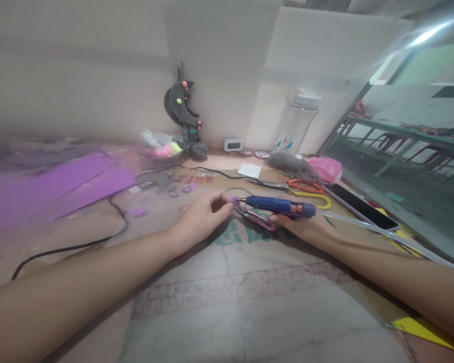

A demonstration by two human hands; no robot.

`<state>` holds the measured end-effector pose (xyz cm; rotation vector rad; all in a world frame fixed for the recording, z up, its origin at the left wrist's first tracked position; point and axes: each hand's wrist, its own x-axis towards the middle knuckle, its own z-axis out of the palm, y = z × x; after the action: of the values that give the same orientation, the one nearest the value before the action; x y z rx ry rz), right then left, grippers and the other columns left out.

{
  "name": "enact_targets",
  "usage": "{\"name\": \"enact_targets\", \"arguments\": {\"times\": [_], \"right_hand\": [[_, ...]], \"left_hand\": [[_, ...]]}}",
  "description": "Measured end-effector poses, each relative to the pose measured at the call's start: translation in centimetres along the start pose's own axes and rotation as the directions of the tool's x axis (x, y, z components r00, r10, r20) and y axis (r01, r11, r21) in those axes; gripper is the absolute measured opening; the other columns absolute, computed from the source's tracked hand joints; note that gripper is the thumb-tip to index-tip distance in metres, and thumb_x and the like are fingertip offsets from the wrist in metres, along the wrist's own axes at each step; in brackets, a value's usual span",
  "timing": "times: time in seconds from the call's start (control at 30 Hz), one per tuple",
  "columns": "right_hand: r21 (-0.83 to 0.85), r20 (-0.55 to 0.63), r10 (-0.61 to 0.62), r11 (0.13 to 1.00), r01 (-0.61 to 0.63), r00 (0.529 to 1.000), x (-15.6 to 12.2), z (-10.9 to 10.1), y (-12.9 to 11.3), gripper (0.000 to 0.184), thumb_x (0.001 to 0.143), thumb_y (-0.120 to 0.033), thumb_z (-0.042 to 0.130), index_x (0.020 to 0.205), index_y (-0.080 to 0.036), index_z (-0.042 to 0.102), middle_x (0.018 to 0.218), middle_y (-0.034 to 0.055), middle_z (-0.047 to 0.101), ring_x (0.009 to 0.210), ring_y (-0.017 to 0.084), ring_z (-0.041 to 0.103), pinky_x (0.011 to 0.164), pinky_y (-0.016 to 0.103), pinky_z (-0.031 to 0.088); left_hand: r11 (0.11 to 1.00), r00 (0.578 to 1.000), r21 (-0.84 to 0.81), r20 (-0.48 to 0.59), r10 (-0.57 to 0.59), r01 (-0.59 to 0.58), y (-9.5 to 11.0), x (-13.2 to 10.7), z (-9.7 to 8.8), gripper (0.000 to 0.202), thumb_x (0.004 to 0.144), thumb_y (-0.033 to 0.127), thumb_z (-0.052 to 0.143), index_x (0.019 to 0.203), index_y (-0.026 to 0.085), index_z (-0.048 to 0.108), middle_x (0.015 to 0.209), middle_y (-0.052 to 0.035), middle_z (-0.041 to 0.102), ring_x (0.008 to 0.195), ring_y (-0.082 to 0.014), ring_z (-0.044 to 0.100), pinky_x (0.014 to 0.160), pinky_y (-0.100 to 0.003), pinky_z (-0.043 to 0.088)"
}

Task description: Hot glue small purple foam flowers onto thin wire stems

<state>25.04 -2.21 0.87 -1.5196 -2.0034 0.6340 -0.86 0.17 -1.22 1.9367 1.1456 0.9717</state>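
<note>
My right hand (300, 226) is wrapped round a blue hot glue gun (280, 205), its nozzle pointing left and a clear glue stick (382, 233) trailing out behind to the right. My left hand (202, 217) pinches a small purple foam piece (235, 200) right at the nozzle tip. A small pair of pink-handled snips (256, 218) lies on the table just under the gun, between both hands.
Purple foam sheets (60, 184) lie at the left, with small purple cutouts (187, 188) nearby. A black cable (98, 239) runs across the table. Orange and yellow scissors (310, 191), a phone (359, 205), grey yarn (291, 165), a water bottle (298, 126) and a dark crescent ornament (182, 103) stand behind.
</note>
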Motion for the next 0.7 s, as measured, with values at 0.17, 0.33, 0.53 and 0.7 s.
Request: {"name": "enact_targets", "arguments": {"times": [0.17,0.33,0.53,0.7], "right_hand": [[-0.006,-0.033,-0.028,1.0,0.028,0.999,0.13,0.18,0.43,0.022,0.079,-0.046,0.067,0.073,-0.025,0.065,0.07,0.0003,0.067,0.063,0.02,0.063,0.055,0.03,0.049],[-0.01,-0.004,-0.01,1.0,0.01,1.0,0.1,0.17,0.41,0.024,0.081,-0.048,0.064,0.075,-0.025,0.065,0.07,0.0011,0.068,0.063,0.021,0.063,0.055,0.031,0.05],[-0.073,-0.065,-0.012,0.997,0.007,0.998,0.05,0.13,0.22,0.024,0.079,-0.049,0.066,0.073,-0.025,0.065,0.07,0.0001,0.067,0.065,0.021,0.063,0.057,0.031,0.051],[-0.094,-0.073,-0.001,0.996,-0.005,0.997,0.08,0.2,0.3,0.025,0.081,-0.049,0.064,0.074,-0.025,0.065,0.073,0.0004,0.069,0.068,0.021,0.064,0.059,0.03,0.052]], "left_hand": [[1.0,1.0,-0.004,0.004,-0.001,0.001,-0.07,-0.01,-0.03,0.019,0.089,0.036,0.056,0.08,0.019,0.06,0.075,0.0014,0.062,0.067,-0.0137,0.054,0.061,-0.027,0.038],[1.0,1.0,-0.006,0.003,-0.005,0.005,0.14,-0.07,-0.09,0.019,0.088,0.036,0.056,0.08,0.019,0.06,0.075,0.0015,0.062,0.068,-0.0137,0.055,0.061,-0.026,0.039],[1.0,1.0,-0.017,0.012,-0.011,0.011,0.21,-0.05,-0.08,0.02,0.088,0.036,0.056,0.081,0.019,0.061,0.075,0.0014,0.062,0.067,-0.0137,0.055,0.06,-0.026,0.039],[1.0,1.0,-0.022,0.016,-0.015,0.015,0.02,-0.04,0.03,0.02,0.088,0.037,0.056,0.082,0.019,0.061,0.075,0.0013,0.062,0.067,-0.0139,0.055,0.06,-0.026,0.039]]}}
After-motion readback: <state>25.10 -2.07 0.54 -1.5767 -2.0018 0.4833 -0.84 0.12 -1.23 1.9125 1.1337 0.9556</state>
